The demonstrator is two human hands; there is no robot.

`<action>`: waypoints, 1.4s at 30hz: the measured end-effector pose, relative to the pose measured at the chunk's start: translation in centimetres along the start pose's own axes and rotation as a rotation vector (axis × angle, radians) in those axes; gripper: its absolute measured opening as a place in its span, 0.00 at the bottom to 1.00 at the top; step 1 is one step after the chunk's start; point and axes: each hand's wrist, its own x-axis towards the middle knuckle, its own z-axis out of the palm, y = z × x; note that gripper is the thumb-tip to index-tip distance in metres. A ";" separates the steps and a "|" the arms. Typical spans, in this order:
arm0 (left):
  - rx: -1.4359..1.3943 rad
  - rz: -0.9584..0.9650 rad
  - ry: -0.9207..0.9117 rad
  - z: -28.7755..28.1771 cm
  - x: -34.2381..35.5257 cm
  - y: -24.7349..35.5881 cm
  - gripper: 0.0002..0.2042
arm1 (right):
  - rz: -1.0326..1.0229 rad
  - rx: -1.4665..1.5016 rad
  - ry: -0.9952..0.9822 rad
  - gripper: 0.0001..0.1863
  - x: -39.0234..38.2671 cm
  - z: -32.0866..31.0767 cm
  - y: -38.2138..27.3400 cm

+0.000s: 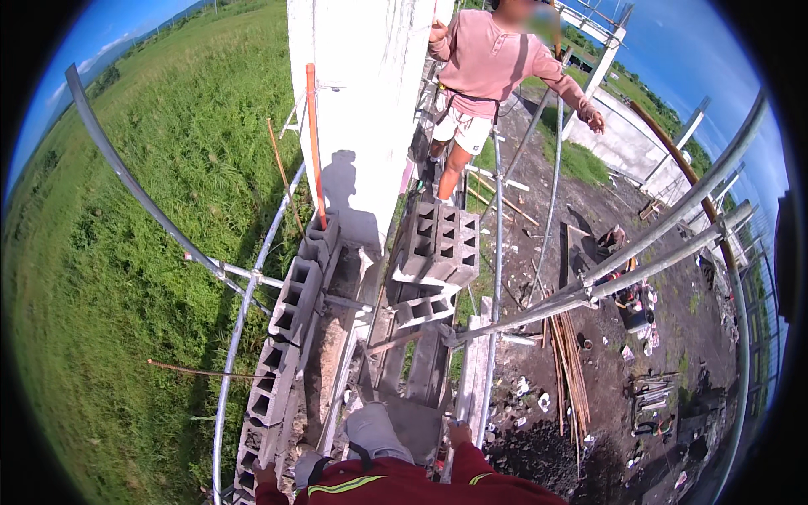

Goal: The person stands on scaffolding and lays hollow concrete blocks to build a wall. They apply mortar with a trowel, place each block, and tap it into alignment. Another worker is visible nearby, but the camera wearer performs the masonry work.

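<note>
Steadying, likely: left hand (266,473) is resting at the near end of the hollow-block wall (282,370), seemingly for balance.
Left fingers: barely showing; cannot tell if apart or together.
Right hand (459,433): is sitting low by the near end of the pale plank (474,362), maybe using it as support.
Right fingers: too small to read; cannot tell if clamping anything.
Arms: red sleeves (473,465) are entering at the lower edge, hands flanking the grey trouser legs (374,429).
Wall: is running along the left toward the white column (358,101), open cells showing.
Block stack (438,244): is sitting ahead, right of the wall, probably for easy reach; one loose block (423,310) is lying just nearer.
Co-worker (497,67): is standing beyond the stack, one hand near the column.
</note>
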 end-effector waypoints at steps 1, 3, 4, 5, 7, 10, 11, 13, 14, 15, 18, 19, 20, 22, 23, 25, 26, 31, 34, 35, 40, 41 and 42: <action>-0.005 -0.099 -0.003 -0.2 -0.6 -0.3 0.44 | 0.047 -0.062 -0.028 0.34 -0.2 0.3 0.4; -0.026 0.006 0.034 -0.8 -1.7 -0.7 0.44 | 0.086 -0.103 -0.101 0.37 -0.5 1.3 1.3; 0.021 0.033 0.078 -0.9 -2.4 -1.0 0.43 | 0.126 -0.107 -0.141 0.38 -0.5 1.9 1.7; 0.097 -0.002 0.099 -1.2 -2.9 -1.2 0.42 | 0.169 -0.113 -0.183 0.39 -0.6 2.4 2.2; -0.149 -0.232 -0.041 -1.8 -4.3 -2.2 0.43 | 0.159 -0.119 -0.219 0.41 -0.8 3.4 2.5; -0.229 -0.281 0.042 -1.8 -5.7 -4.0 0.44 | 0.130 -0.298 -0.192 0.39 -0.8 4.4 1.4; -0.235 -0.193 0.088 -1.6 -6.4 -4.8 0.43 | 0.027 -0.295 -0.203 0.38 -0.6 4.3 0.6; -0.169 -0.158 0.171 -1.1 -7.8 -6.5 0.43 | -0.099 -0.322 -0.216 0.37 0.1 4.4 -1.8; -0.169 -0.288 0.062 -1.7 -7.8 -7.1 0.43 | -0.181 -0.334 -0.175 0.33 0.5 4.4 -3.0; -0.182 -0.343 0.030 -1.6 -8.3 -7.7 0.43 | -0.183 -0.368 -0.125 0.29 1.0 4.5 -4.2; -0.206 -0.371 0.009 -1.6 -8.6 -8.7 0.43 | -0.197 -0.274 -0.078 0.25 2.7 4.8 -7.6; -0.212 -0.377 0.004 -1.6 -8.5 -8.8 0.43 | -0.265 -0.235 -0.067 0.24 3.2 4.8 -8.6; -0.213 -0.381 0.000 -1.6 -8.2 -8.7 0.43 | -0.288 -0.212 -0.052 0.24 3.7 4.8 -9.5; -0.216 -0.387 -0.008 -1.6 -7.5 -8.3 0.43 | -0.252 -0.168 -0.092 0.27 4.4 4.6 -11.0; -0.213 -0.388 -0.014 -1.6 -6.9 -8.0 0.43 | -0.195 -0.144 -0.144 0.31 4.5 4.4 -11.7; -0.205 -0.384 -0.025 -1.6 -5.7 -7.3 0.42 | -0.123 -0.111 -0.200 0.36 4.2 3.8 -12.6; -0.201 -0.380 -0.025 -1.6 -4.9 -6.8 0.42 | -0.111 -0.104 -0.203 0.36 3.8 3.5 -12.9; -0.206 -0.350 -0.059 -1.6 -0.7 -4.9 0.42 | -0.100 -0.246 -0.123 0.36 0.9 2.5 -11.3; -0.252 -0.345 -0.087 -1.5 1.0 -3.9 0.42 | -0.098 -0.255 -0.102 0.35 -0.5 2.5 -8.5; -0.291 -0.380 -0.102 -1.4 1.4 -3.5 0.42 | -0.100 -0.269 -0.094 0.35 -1.0 2.4 -7.4; -0.153 -0.250 -0.030 -0.3 1.2 -3.1 0.40 | 0.025 -0.291 -0.193 0.35 -2.4 1.7 -4.1; -0.160 -0.273 -0.021 -0.3 1.2 -3.4 0.41 | 0.044 -0.254 -0.221 0.33 -2.6 1.6 -3.9; -0.221 -0.313 -0.030 -0.3 0.9 -3.9 0.41 | 0.063 -0.220 -0.250 0.32 -2.7 1.5 -3.9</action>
